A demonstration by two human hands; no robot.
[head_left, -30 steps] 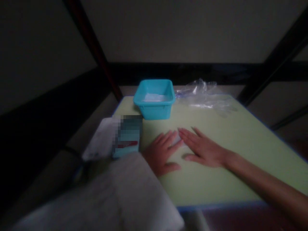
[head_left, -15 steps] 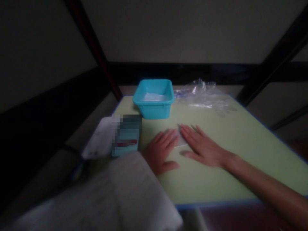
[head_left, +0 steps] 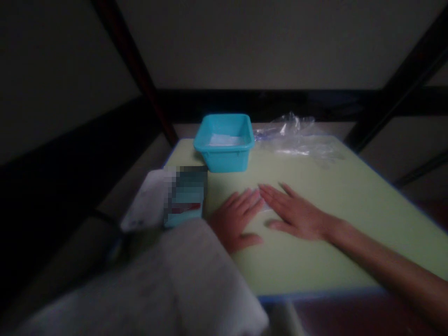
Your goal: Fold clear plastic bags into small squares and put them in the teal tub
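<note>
My left hand (head_left: 235, 220) lies flat on the pale green table (head_left: 336, 242), fingers stretched out. My right hand (head_left: 294, 213) lies flat beside it, fingertips meeting those of the left. Both press on a small thin pale sheet (head_left: 263, 207), mostly hidden under the fingers. A grey-white sleeve (head_left: 182, 284) covers my left arm.
A turquoise plastic tub (head_left: 224, 141) with something white inside stands at the table's far edge. Crumpled clear plastic (head_left: 297, 139) lies to its right. A teal box (head_left: 185, 196) and a white cloth (head_left: 149, 201) sit at the left edge. Dark frame bars rise behind.
Both hands slid a little forward over the sheet, then back toward me; they stay flat on it. The view shifted slightly.
</note>
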